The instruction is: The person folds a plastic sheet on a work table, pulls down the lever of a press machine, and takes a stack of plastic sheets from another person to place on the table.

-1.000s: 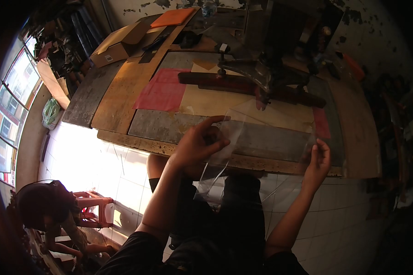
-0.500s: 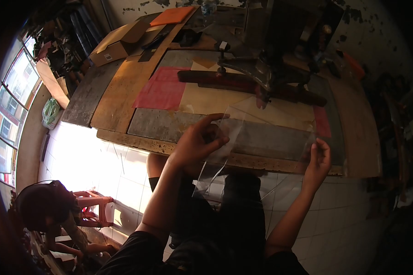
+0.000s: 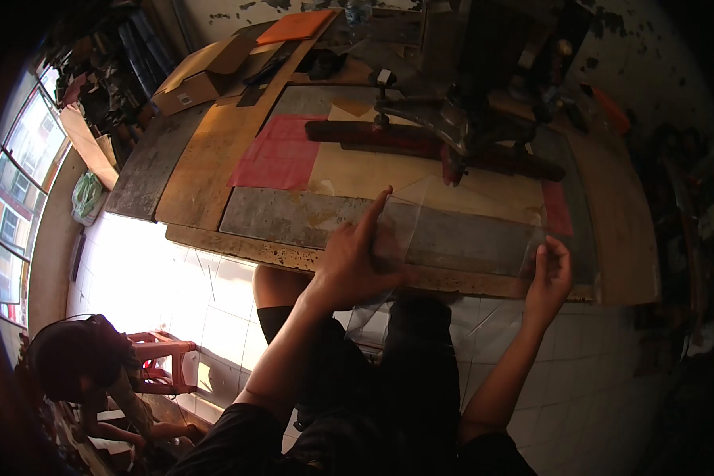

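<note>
A clear plastic sheet (image 3: 460, 238) hangs between my hands over the near edge of the worktable, its outline faint against the grey surface. At its right side, my right hand (image 3: 550, 274) pinches the plastic between thumb and fingers. My left hand (image 3: 351, 262) is at the left side with index finger stretched upward and thumb pointing right; its fingers are apart and seem to lie against the plastic. Beyond the sheet, a cream panel (image 3: 357, 170) lies flat with a pink-red piece (image 3: 278, 155) on its left. Above them sits a dark metal machine bar (image 3: 373, 136).
The worktable edge (image 3: 238, 247) runs in front of my knees. A cardboard box (image 3: 198, 79) and an orange folder (image 3: 296, 27) rest at the back left. Below left, another person (image 3: 75, 361) bends low beside a red stool (image 3: 166, 361).
My left hand has opened from a curled pinch, with its index finger now extended and thumb lower. The right hand stays nearly in place on the plastic.
</note>
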